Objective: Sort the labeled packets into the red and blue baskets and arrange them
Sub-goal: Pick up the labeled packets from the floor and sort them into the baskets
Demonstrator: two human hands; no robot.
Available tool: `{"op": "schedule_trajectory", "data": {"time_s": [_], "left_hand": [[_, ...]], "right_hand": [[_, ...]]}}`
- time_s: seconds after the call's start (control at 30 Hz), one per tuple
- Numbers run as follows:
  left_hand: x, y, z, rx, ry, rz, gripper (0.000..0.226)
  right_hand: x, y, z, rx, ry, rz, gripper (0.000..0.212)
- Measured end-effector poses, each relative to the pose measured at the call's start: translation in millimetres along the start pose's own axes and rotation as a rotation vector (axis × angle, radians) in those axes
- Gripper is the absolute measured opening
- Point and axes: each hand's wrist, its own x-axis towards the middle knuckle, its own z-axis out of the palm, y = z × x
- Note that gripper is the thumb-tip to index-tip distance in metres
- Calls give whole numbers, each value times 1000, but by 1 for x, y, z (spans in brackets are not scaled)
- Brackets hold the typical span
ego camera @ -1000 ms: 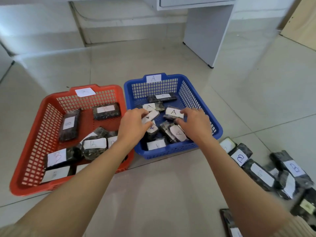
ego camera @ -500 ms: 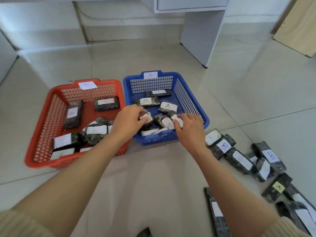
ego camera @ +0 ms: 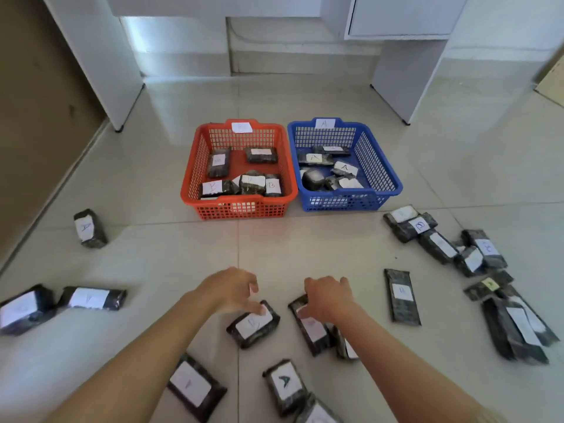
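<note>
The red basket [ego camera: 195, 166] and the blue basket [ego camera: 393, 181] stand side by side on the floor, each holding several dark packets with white labels. My left hand [ego camera: 232, 290] hovers over a labeled packet [ego camera: 253, 325] lying close in front of me, fingertips just touching its far edge. My right hand [ego camera: 328, 297] reaches down onto the far end of a second packet [ego camera: 312, 331] beside it, fingers loosely bent. Neither hand has a packet lifted.
Loose packets lie scattered around: one marked A [ego camera: 88, 228] at the left, two at the far left [ego camera: 91, 298], a single one [ego camera: 402, 296] and a pile [ego camera: 476, 251] at the right, more near my forearms [ego camera: 285, 384]. Desk legs [ego camera: 399, 77] stand behind the baskets.
Both hands have left the blue basket and pulled back toward me, down to packets on the floor. The view has drawn back, so the baskets look farther away.
</note>
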Motion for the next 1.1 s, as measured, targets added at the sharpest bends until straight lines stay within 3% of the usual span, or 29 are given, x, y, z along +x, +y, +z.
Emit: {"op": "schedule_trajectory", "data": {"time_s": [0.17,0.3,0.4,0.5,0.6,0.77,1.0,1.1], "left_hand": [[-3,2,43,60,-68,-58,58],[2,2,26,64,-16,-40,42],[6,-1,-18,-133,314,9,40],[20,-6,-67,-245,727,58,53],[52,-19,-104,-322,929,29,59],[116,-56,-144,-231,947,-243,58],[160,-84,-145,-140,585,-358,57],[165,-74,-148,-126,796,-295,53]], "right_hand": [[-15,-5,29,-40,85,60,61],[-7,-9,26,193,25,89,47],[12,-7,14,593,63,68,16],[33,-4,-19,1059,313,50,13],[57,4,-77,1553,491,4,10],[129,21,-151,1647,667,-2,11],[199,6,-157,1695,595,50,11],[210,3,-155,1634,635,56,15]]}}
